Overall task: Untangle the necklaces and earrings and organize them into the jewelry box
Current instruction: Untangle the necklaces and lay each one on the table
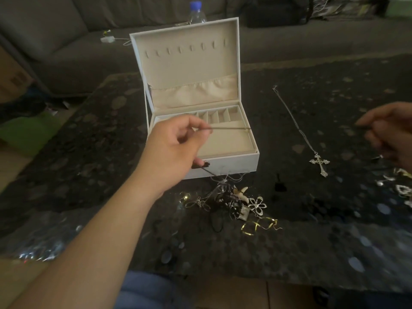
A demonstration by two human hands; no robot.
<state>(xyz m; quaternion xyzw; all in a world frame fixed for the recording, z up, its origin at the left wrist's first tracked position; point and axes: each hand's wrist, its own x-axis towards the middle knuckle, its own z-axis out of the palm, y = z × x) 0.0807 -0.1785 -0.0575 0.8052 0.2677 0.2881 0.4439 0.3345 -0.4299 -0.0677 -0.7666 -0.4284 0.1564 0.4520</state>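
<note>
I have a dark cord (229,128) stretched between my two hands, and that line is what the next move turns on. It runs nearly level, left to right, across the open tray of the white jewelry box (234,161). My left hand (176,148) pinches one stretch of it between thumb and forefinger, raised just above the box's front half. From under that same hand a second length drops down and to the right into the tangled pile (225,199) on the dark table (89,152), just in front of the box. So the cord is not yet free: its lower end lies below and slightly right of my left grip, and the left hand is much the nearer one to the knot.

My right hand (388,134) sits far out at the right edge, fingers curled toward the thumb as if pinching the cord's other end, though blur keeps me from seeing the strand there clearly.

The left forearm reaches in diagonally from the lower left, with the back of the hand facing the camera.

A silver cross necklace (319,162) already lies straightened out on the table between the box and my right hand. I judge the box's compartments hold nothing yet.
</note>
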